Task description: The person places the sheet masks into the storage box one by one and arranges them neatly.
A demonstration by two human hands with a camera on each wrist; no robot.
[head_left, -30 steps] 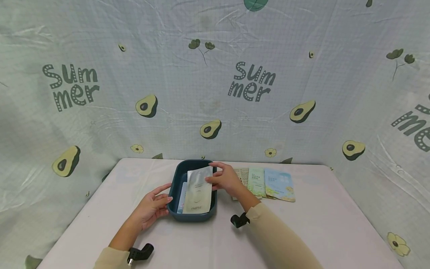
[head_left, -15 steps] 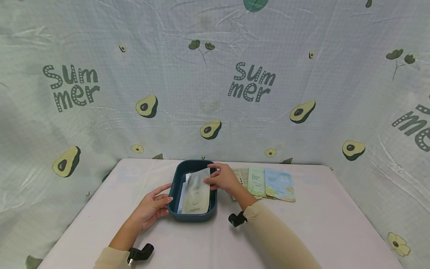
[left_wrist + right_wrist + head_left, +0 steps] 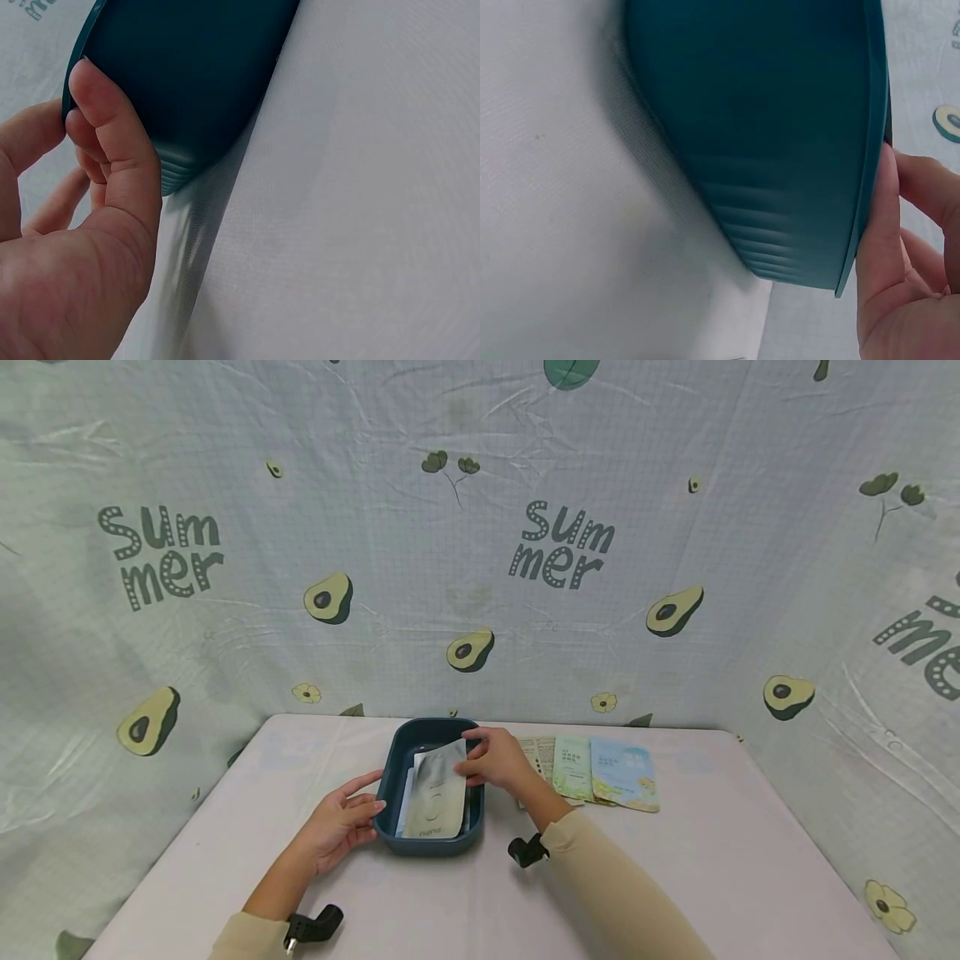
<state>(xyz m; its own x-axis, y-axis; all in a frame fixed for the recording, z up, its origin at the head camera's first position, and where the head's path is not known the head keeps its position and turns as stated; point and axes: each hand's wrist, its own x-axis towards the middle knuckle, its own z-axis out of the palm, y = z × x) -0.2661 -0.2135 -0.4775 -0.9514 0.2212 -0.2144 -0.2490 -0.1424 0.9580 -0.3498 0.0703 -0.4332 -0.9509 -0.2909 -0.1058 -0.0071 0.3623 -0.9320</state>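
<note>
A dark blue-green plastic bin stands on the table, with flat packets inside it. My right hand reaches over the bin's right rim and pinches the right edge of a cream and silver foil packet, which lies slanted on top. Under it, a pale blue packet shows along the left side. The left hand holds the bin's left rim between thumb and fingers; in the left wrist view its thumb lies against the outer wall. The right wrist view shows mainly the bin's outer wall, and the packet is hidden there.
Right of the bin lie a printed beige packet, a green packet and a blue packet, partly overlapping. A patterned cloth hangs behind the table. The white tabletop extends to the right and front.
The right hand has shifted slightly left, and the cream and silver packet has moved left with it, tilting at its top. The left hand and the bin stay in place.
</note>
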